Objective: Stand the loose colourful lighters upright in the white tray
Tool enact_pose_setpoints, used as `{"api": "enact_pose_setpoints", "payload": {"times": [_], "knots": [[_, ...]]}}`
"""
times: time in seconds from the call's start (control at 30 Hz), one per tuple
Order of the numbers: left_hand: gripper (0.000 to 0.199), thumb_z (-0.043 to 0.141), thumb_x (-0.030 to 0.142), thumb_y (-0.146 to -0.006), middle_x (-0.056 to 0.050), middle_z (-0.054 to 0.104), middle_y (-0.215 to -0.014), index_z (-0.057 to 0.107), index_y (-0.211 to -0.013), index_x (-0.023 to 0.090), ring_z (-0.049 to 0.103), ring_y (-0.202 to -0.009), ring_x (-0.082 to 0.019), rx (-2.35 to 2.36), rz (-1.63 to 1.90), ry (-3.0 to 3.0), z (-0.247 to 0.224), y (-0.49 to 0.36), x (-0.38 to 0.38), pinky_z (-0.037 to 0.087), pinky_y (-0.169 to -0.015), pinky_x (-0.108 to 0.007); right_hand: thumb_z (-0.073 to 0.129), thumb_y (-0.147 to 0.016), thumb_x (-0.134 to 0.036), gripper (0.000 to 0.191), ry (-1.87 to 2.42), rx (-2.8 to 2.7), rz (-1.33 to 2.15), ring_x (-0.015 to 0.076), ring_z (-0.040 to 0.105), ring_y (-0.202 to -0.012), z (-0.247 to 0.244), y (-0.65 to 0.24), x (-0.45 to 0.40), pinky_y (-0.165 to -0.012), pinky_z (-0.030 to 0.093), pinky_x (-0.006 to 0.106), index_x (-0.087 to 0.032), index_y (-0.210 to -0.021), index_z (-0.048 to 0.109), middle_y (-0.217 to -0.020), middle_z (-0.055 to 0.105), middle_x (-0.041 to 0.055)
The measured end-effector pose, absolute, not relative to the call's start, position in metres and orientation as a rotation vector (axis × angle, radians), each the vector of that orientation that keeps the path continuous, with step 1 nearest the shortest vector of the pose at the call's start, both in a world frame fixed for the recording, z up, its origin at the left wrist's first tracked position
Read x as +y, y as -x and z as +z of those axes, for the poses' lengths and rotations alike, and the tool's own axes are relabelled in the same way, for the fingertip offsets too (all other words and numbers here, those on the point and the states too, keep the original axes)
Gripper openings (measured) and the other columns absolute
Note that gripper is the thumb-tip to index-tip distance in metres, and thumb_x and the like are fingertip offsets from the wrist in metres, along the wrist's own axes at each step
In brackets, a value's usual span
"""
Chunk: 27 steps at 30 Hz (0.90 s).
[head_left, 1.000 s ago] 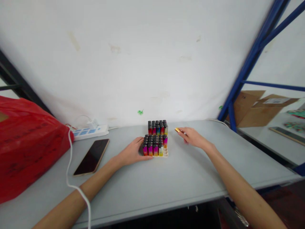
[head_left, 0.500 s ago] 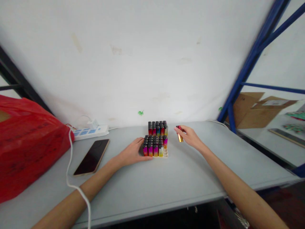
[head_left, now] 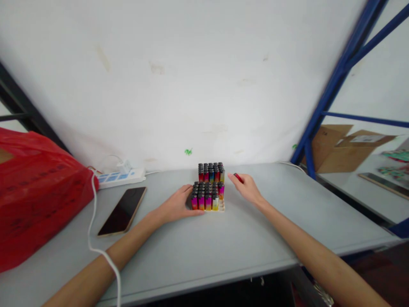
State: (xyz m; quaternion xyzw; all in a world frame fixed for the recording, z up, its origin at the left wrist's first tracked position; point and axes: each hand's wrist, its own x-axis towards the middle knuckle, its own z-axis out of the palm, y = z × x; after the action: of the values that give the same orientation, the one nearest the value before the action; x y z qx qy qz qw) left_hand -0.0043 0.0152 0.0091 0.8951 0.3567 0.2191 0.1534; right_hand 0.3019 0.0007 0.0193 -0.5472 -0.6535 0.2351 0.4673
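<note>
Two blocks of upright lighters stand one behind the other in the middle of the table. My left hand (head_left: 177, 204) grips the left side of the front lighter tray (head_left: 221, 207), thumb along its front edge and fingers behind the corner. Pink, purple and yellow lighters (head_left: 208, 201) with black tops fill most of this white tray; bare slots show at its front right corner. To the right of the trays, my right hand (head_left: 247, 186) is closed around a red lighter (head_left: 237, 176), mostly hidden by the fingers. The rear block of lighters (head_left: 211, 174) is beside no hand.
A phone (head_left: 123, 212) lies left of my left hand. Behind it sits a white power strip (head_left: 123, 177), with a white cable (head_left: 92, 226) running over my left forearm. A red plastic bag (head_left: 41, 196) fills the left side. A blue frame (head_left: 308, 149) and cardboard box (head_left: 345, 149) are right.
My right hand has moved slightly left, toward the trays, and turned, so the lighter's gold end no longer shows. My left hand stays on the front tray.
</note>
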Motion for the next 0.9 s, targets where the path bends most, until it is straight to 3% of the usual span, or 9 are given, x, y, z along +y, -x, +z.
{"api": "enact_pose_setpoints", "payload": {"times": [0.17, 0.5, 0.6, 0.77, 0.9], "knots": [[0.084, 0.083, 0.071, -0.079, -0.016, 0.067, -0.141, 0.060, -0.143, 0.021, 0.063, -0.134, -0.040, 1.024, 0.626, -2.565, 0.008, 0.004, 0.015, 0.049, -0.120, -0.055, 0.045, -0.092, -0.060, 0.049, 1.366, -1.629, 0.500, 0.0132, 0.037, -0.055, 0.020, -0.296, -0.003, -0.056, 0.026, 0.030, -0.025, -0.058, 0.037, -0.055, 0.037, -0.0044], [0.084, 0.083, 0.069, -0.080, -0.016, 0.067, -0.141, 0.060, -0.145, 0.020, 0.063, -0.133, -0.040, 1.019, 0.631, -2.548, 0.008, 0.005, 0.015, 0.049, -0.119, -0.053, 0.032, -0.110, -0.062, 0.049, 1.209, -1.979, 0.476, 0.0153, 0.053, -0.061, 0.036, -0.304, -0.016, -0.066, 0.043, 0.029, -0.024, -0.083, 0.049, -0.071, 0.058, -0.0017], [0.085, 0.083, 0.068, -0.080, -0.016, 0.067, -0.142, 0.060, -0.146, 0.020, 0.062, -0.133, -0.040, 1.012, 0.643, -2.547, 0.006, 0.005, 0.016, 0.048, -0.119, -0.054, 0.035, -0.111, -0.062, 0.053, 1.104, -2.187, 0.332, 0.0170, 0.055, -0.070, 0.041, -0.308, -0.017, -0.070, 0.042, 0.030, -0.023, -0.078, 0.052, -0.076, 0.059, 0.0013], [0.086, 0.084, 0.068, -0.080, -0.017, 0.066, -0.143, 0.059, -0.147, 0.020, 0.062, -0.134, -0.040, 1.019, 0.632, -2.529, 0.005, 0.005, 0.016, 0.047, -0.120, -0.054, 0.040, -0.110, -0.063, 0.059, 1.156, -2.279, 0.464, 0.0140, 0.049, -0.057, 0.041, -0.310, -0.018, -0.061, 0.035, 0.028, -0.020, -0.073, 0.059, -0.063, 0.058, -0.0015], [0.086, 0.084, 0.068, -0.079, -0.016, 0.067, -0.142, 0.061, -0.145, 0.019, 0.062, -0.133, -0.041, 1.015, 0.632, -2.524, 0.005, 0.004, 0.017, 0.048, -0.119, -0.054, 0.046, -0.109, -0.060, 0.054, 1.125, -2.315, 0.541, 0.0163, 0.061, -0.064, 0.038, -0.308, -0.018, -0.065, 0.042, 0.027, -0.019, -0.085, 0.071, -0.075, 0.073, 0.0026]]}}
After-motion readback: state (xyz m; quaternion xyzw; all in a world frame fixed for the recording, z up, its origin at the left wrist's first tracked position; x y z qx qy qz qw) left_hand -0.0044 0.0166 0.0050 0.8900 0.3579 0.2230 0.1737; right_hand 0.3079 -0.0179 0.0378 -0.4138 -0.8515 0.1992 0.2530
